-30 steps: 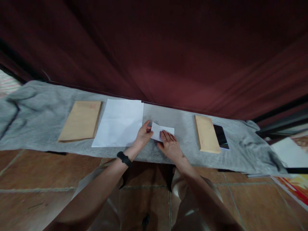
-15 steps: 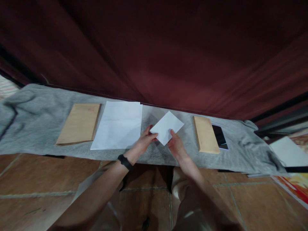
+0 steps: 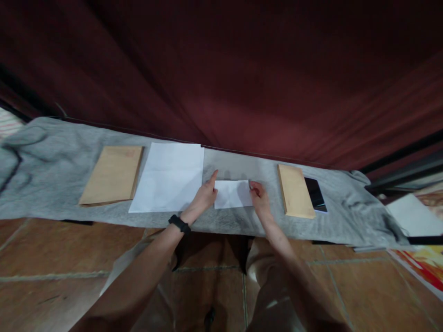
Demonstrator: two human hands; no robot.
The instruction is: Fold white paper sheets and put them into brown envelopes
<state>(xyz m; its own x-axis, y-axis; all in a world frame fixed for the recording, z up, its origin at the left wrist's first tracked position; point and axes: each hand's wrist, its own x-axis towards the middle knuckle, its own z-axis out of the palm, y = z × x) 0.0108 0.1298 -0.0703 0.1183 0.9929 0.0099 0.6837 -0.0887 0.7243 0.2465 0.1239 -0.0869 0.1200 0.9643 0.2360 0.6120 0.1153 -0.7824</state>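
A folded sheet of white paper (image 3: 232,194) lies level between my two hands, low over the grey cloth, its long side running left to right. At its left edge, my left hand (image 3: 205,194) grips it with the thumb side while the index finger points away from me. My right hand (image 3: 260,198) pinches the paper near its far right corner, fingers bent. A stack of larger white sheets (image 3: 169,177) is just left of my left hand. Right of my right hand sits a stack of small brown envelopes (image 3: 296,191).
The grey cloth (image 3: 238,226) covers a narrow bench against a dark red curtain (image 3: 221,83). Larger brown envelopes (image 3: 112,177) lie at the left. A dark phone (image 3: 315,194) sits partly under the small envelopes. Tiled floor (image 3: 214,295) shows in front.
The folded paper has turned from a slanted diamond to lie square and has come lower. My left index finger has straightened, and my right hand has shifted to the paper's right end.
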